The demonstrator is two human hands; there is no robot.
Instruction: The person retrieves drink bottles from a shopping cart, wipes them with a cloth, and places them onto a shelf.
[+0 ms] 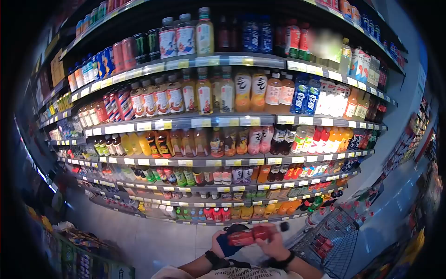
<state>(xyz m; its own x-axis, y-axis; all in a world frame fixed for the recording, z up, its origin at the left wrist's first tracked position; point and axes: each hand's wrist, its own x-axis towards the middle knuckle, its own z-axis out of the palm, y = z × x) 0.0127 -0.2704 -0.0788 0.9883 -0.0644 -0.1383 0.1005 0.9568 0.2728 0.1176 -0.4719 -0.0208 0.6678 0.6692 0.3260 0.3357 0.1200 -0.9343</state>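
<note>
In front of my body I hold a red drink bottle (253, 235) tilted on its side, its black cap pointing right. My right hand (275, 247) is closed around the bottle near the cap end. Against the other end of the bottle lies a dark blue cloth (227, 245), and my left hand (217, 245) is closed on it. Part of the bottle's left end is hidden by the cloth. Dark bands circle both wrists.
A wide drinks shelf (204, 122) with several tiers of bottles and cans fills the view ahead. To my right stands a wire shopping cart (341, 239) with red bottles (321, 244) inside. Pale tiled floor (176, 231) lies before the shelf. Stacked goods (83, 253) stand at lower left.
</note>
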